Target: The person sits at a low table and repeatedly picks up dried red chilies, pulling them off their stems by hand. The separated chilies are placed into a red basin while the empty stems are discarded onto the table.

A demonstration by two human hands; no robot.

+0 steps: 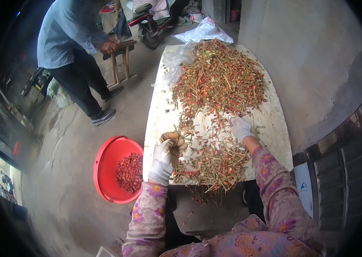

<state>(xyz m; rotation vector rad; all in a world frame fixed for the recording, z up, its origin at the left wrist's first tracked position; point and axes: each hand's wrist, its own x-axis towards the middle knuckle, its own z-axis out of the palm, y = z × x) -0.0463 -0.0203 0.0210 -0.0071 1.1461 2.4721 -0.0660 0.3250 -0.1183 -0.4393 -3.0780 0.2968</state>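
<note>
My left hand (169,151), in a white work glove with tan-coated fingers, is raised over the left edge of a white tabletop (160,112). Its fingers curl inward; whether anything is inside them is hidden. My right hand (241,128), in a white glove, reaches down at the tabletop among scattered red bits and stems, its fingertips partly out of sight. A large heap of dried chili stems and red pieces (221,78) covers the far half. A smaller pile of stems (221,162) lies between my forearms, spilling over the near edge.
A red plastic basin (105,170) holding red chili pieces (129,172) stands left of the table. Clear plastic film (176,69) and a white sack (205,32) lie at the far end. Another person (71,54) grips a wooden folding stool (121,61). A wall (299,70) borders the right.
</note>
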